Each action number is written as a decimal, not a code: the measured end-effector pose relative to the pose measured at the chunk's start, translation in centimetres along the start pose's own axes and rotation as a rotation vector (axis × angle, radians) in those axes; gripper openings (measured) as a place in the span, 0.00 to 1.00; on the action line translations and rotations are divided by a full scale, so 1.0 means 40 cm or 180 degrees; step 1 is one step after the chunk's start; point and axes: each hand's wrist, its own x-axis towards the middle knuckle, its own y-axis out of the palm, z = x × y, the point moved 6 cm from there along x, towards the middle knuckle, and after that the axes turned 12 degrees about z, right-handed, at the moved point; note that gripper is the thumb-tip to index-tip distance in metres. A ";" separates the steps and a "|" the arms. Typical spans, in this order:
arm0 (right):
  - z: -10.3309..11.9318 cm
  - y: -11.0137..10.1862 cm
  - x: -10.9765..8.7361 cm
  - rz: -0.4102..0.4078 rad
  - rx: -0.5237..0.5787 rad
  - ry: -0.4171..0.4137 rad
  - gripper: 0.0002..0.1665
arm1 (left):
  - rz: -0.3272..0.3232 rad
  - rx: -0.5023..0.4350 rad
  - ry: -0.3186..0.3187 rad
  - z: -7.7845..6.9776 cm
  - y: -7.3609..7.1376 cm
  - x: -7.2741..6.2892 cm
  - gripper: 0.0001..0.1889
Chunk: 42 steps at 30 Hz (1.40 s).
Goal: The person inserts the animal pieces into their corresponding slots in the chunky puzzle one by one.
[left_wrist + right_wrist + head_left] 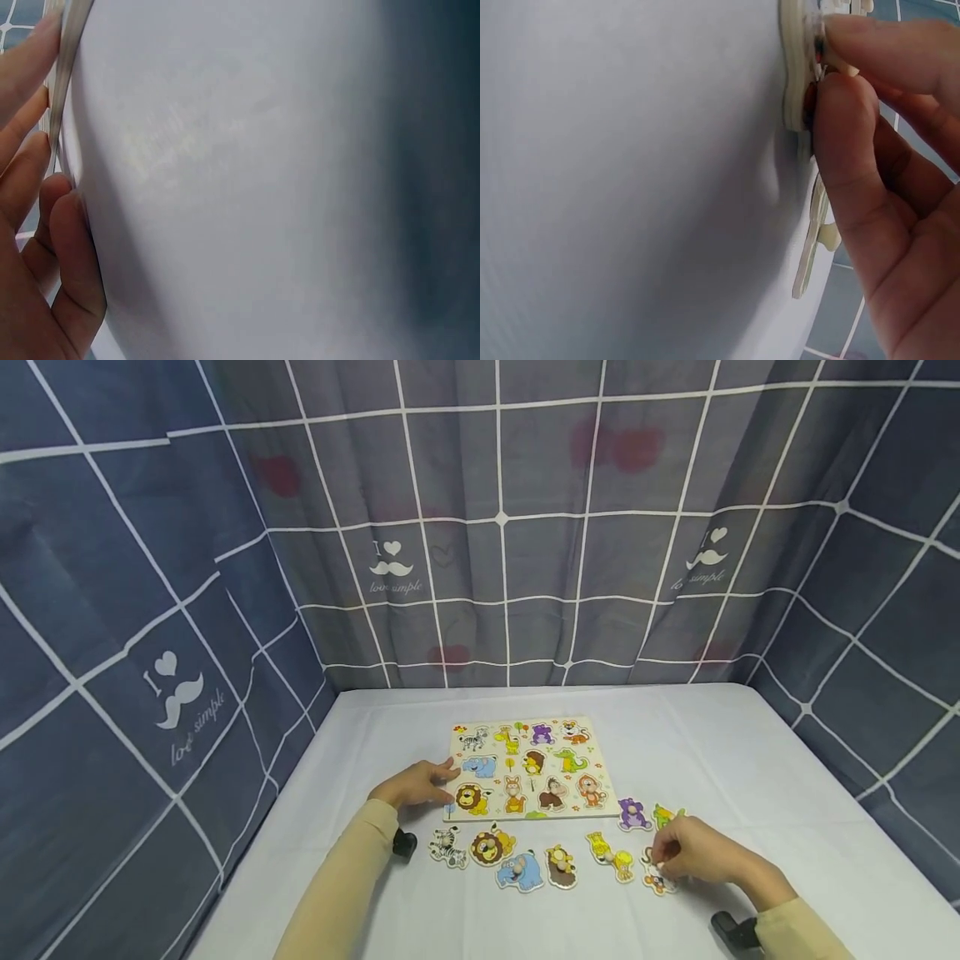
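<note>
White cloth (525,935) covers the table. Left hand (416,783), fingers apart, touches the puzzle board (550,764) at nine o'clock; right hand (697,852) pinches an animal piece (657,885), long axis roughly twelve-to-six, the board at its ten o'clock.

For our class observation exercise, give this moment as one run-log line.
Left hand: touching puzzle board; right hand: pinching animal piece; blue elephant piece: on table
</note>
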 end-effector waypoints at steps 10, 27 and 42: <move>0.008 -0.017 0.007 0.0022 -0.0042 0.0146 0.06 | -0.0005 0.0026 0.0099 -0.017 -0.007 -0.004 0.34; 0.016 -0.002 0.001 0.0011 0.0135 0.0089 0.04 | 0.0036 0.0111 0.0072 -0.023 -0.002 -0.003 0.33; 0.037 -0.013 0.021 0.0147 0.0137 -0.0050 0.05 | -0.0008 0.0077 0.0004 -0.005 -0.006 -0.004 0.33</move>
